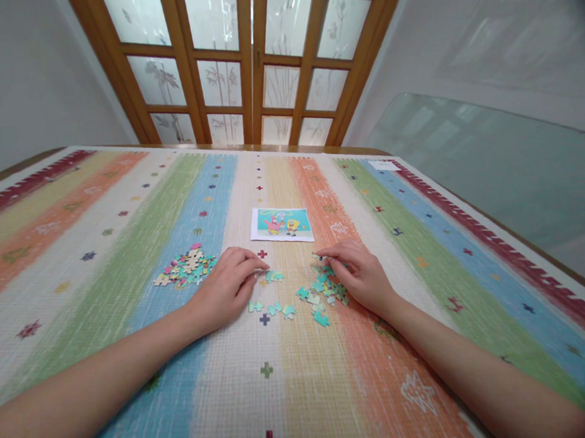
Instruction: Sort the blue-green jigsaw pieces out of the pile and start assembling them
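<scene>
My left hand (229, 283) lies on the striped tablecloth (125, 257), fingers curled, its fingertips touching a small teal puzzle piece (275, 275). My right hand (359, 271) rests by a cluster of teal puzzle pieces (323, 290), with thumb and forefinger pinched on one small piece at its far tip. A few loose teal pieces (273, 308) lie between the two hands. A bigger heap of mixed pink, beige and green pieces (186, 268) sits just left of my left hand. A small cartoon reference picture (281, 224) lies flat beyond both hands.
The table is covered by a cloth with coloured stripes. A wooden door with frosted glass panes (256, 61) stands behind the far edge. A glass sheet (494, 165) leans against the wall on the right. A small white slip (383, 165) lies near the far right corner.
</scene>
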`<state>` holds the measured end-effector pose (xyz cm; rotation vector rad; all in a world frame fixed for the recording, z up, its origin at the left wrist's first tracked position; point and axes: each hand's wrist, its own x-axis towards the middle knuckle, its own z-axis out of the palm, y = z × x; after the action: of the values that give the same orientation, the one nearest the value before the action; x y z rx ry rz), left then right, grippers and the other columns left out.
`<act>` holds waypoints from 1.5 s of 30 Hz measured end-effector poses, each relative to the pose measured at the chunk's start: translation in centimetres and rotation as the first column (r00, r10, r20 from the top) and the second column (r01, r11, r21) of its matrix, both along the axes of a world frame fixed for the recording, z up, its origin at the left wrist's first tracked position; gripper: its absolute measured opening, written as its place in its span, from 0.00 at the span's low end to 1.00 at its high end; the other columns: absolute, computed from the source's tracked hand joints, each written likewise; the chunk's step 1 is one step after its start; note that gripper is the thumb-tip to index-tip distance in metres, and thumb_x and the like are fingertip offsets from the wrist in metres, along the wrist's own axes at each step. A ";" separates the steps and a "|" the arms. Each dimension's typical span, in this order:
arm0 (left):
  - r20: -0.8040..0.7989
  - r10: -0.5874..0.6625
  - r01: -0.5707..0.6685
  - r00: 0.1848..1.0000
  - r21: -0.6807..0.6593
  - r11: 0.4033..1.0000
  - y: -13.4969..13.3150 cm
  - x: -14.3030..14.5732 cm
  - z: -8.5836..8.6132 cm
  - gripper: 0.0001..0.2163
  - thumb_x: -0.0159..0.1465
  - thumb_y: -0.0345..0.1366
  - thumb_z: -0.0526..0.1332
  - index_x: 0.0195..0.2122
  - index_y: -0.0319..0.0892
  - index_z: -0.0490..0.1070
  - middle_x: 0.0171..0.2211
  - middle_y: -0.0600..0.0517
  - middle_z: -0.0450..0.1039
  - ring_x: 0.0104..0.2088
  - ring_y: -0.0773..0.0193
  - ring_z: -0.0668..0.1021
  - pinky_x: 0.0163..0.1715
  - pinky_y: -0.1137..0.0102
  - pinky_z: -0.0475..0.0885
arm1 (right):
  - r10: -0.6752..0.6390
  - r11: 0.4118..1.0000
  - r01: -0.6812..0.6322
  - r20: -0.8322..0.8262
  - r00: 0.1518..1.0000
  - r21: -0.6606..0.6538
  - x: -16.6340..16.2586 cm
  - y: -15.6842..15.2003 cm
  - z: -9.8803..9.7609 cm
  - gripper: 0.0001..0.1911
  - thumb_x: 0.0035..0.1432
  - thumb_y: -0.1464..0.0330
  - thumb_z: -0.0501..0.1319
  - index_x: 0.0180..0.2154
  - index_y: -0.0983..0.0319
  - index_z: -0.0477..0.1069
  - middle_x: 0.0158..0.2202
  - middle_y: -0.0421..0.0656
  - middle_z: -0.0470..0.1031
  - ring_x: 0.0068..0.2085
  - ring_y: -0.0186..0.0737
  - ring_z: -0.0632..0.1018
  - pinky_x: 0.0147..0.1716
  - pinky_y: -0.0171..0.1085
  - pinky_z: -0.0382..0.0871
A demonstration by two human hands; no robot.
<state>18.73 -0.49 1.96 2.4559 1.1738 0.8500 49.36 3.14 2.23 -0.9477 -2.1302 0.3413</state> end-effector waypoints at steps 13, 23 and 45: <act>-0.082 -0.007 0.009 0.997 0.019 1.000 0.0 0.0 -0.3 0.16 0.70 0.28 0.54 0.55 0.44 0.73 0.51 0.45 0.70 0.55 0.55 0.70 0.57 0.54 0.67 | 0.013 1.000 -0.013 0.021 1.000 0.011 -0.2 0.0 0.0 0.12 0.66 0.73 0.56 0.45 0.58 0.76 0.33 0.43 0.77 0.38 0.44 0.75 0.41 0.45 0.67; -0.044 -0.020 0.021 0.999 0.023 1.000 0.0 0.0 -0.4 0.16 0.69 0.26 0.55 0.53 0.45 0.74 0.50 0.46 0.71 0.54 0.56 0.71 0.56 0.56 0.69 | 0.010 1.000 -0.010 0.020 1.000 0.024 -0.3 0.0 0.0 0.11 0.66 0.72 0.56 0.44 0.58 0.77 0.33 0.42 0.77 0.37 0.43 0.75 0.40 0.45 0.68; -0.044 -0.021 0.022 0.999 0.011 1.000 0.0 0.0 -0.3 0.15 0.69 0.28 0.55 0.53 0.46 0.74 0.50 0.46 0.71 0.54 0.56 0.71 0.57 0.53 0.69 | -0.018 1.000 0.018 0.030 0.999 -0.015 -0.4 -0.1 0.3 0.12 0.65 0.70 0.55 0.43 0.57 0.78 0.32 0.43 0.77 0.37 0.45 0.76 0.40 0.46 0.68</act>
<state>18.68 -0.47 1.71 2.5035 1.1578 0.8033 48.94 3.04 2.56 -0.9861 -2.1478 0.3362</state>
